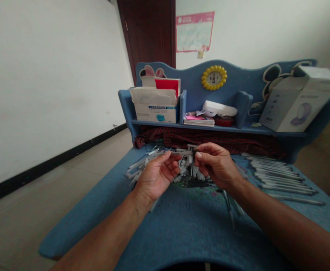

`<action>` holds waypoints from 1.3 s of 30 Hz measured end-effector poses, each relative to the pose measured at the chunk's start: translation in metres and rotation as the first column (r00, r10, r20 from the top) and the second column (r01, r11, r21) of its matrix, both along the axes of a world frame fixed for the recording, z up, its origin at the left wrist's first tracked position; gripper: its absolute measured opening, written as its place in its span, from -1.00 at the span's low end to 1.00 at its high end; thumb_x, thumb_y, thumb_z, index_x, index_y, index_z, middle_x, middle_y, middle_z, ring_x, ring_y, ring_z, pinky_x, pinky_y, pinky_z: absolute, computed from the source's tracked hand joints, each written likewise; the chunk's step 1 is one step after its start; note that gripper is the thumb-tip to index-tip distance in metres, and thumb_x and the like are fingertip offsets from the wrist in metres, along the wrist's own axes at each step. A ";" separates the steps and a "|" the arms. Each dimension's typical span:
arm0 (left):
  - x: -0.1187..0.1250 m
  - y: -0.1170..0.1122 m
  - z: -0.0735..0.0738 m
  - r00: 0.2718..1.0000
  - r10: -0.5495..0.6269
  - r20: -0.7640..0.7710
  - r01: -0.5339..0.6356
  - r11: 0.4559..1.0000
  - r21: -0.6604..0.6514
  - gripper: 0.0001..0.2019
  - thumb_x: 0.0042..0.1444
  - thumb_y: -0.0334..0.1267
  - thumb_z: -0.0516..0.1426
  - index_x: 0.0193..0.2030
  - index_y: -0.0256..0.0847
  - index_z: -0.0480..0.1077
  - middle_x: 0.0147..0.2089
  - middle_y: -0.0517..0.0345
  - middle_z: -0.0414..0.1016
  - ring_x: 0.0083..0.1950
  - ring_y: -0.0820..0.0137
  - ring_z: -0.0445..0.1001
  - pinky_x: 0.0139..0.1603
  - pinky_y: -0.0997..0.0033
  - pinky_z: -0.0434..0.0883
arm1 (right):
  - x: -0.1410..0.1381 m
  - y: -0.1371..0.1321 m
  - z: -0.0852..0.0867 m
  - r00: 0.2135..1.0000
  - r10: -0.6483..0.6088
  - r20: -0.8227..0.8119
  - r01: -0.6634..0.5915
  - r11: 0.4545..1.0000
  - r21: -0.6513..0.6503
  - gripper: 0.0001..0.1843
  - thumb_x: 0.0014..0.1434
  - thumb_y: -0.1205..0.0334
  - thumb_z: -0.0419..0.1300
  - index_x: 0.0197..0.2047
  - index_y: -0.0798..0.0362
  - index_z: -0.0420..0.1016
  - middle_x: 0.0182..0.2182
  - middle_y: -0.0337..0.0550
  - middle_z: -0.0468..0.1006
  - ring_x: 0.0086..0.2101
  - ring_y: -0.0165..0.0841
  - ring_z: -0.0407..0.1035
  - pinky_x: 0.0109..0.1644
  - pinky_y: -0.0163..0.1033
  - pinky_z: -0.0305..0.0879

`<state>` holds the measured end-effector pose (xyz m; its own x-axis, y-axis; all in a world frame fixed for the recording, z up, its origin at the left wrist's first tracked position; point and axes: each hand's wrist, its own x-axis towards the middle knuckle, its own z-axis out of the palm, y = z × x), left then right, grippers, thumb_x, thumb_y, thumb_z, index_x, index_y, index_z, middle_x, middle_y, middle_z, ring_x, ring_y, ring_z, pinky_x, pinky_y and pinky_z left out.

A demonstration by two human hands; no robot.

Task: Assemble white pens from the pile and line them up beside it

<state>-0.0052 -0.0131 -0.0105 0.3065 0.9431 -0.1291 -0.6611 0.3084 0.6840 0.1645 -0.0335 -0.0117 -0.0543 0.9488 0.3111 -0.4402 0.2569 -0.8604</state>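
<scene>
Between thumb and fingers, my left hand (159, 176) pinches a thin, pale translucent pen barrel (185, 153), level above the desk. At the barrel's right end, the closed thumb and fingers of my right hand (219, 165) grip a small dark piece, partly hidden by the fingertips. I cannot tell whether it is inside the barrel. Behind and below both hands lies a loose pile of pale pen barrels (136, 169). Several thin dark pieces (191, 183) lie in front of the pile, and more slim parts (229, 210) stick out under my right wrist.
A row of pens (283, 177) lies at the right of the blue desk (165, 233). A dark red checked cloth (179, 137) is bunched below the shelf. On the shelf are a mask box (156, 113), stacked papers (199, 120) and a white carton (291, 101).
</scene>
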 end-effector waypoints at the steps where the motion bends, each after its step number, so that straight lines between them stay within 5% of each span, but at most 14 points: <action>1: 0.000 0.000 0.000 1.000 -0.001 0.004 0.001 1.000 0.000 -0.80 0.19 -0.45 0.03 -0.39 -0.42 0.44 -0.47 -0.01 0.55 -0.58 0.50 0.44 -0.54 0.51 0.47 | 0.000 0.000 0.000 1.000 -0.005 0.000 0.005 1.000 0.001 -0.80 -0.11 0.28 0.37 -0.38 0.08 0.47 -0.66 -0.29 0.50 -0.77 -0.54 0.19 -0.77 -0.46 0.05; 28: 0.003 -0.006 -0.001 0.997 -0.053 0.054 0.053 0.999 0.001 -0.81 0.19 -0.45 0.03 -0.37 -0.41 0.45 -0.44 0.00 0.56 -0.57 0.53 0.45 -0.51 0.54 0.48 | -0.004 -0.005 -0.001 0.999 -0.034 0.026 0.033 0.999 0.038 -0.81 -0.04 0.26 0.34 -0.31 0.05 0.46 -0.65 -0.31 0.49 -0.77 -0.54 0.19 -0.77 -0.45 0.05; 34: 0.004 -0.007 0.000 0.995 -0.050 0.086 0.051 0.999 -0.012 -0.79 0.20 -0.45 0.01 -0.36 -0.41 0.44 -0.44 -0.03 0.56 -0.56 0.53 0.45 -0.51 0.54 0.48 | -0.001 -0.007 0.002 0.969 -0.133 0.208 0.097 0.980 0.174 -0.80 0.03 0.17 0.29 -0.27 0.04 0.44 -0.61 -0.30 0.49 -0.75 -0.53 0.21 -0.74 -0.41 0.10; 39: 0.004 -0.006 -0.001 0.997 -0.044 0.056 0.044 0.999 0.000 -0.80 0.19 -0.45 0.02 -0.38 -0.41 0.45 -0.43 -0.04 0.56 -0.57 0.53 0.45 -0.51 0.53 0.48 | 0.008 -0.010 0.007 0.851 -0.297 0.433 0.155 0.930 0.333 -0.87 0.07 0.20 0.23 -0.30 0.05 0.41 -0.60 -0.30 0.44 -0.69 -0.52 0.23 -0.66 -0.38 0.12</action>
<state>-0.0012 -0.0196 -0.0115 0.3547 0.9283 -0.1114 -0.6843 0.3390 0.6456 0.1725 -0.0430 -0.0049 -0.0553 0.8311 0.5534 0.0972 0.5561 -0.8254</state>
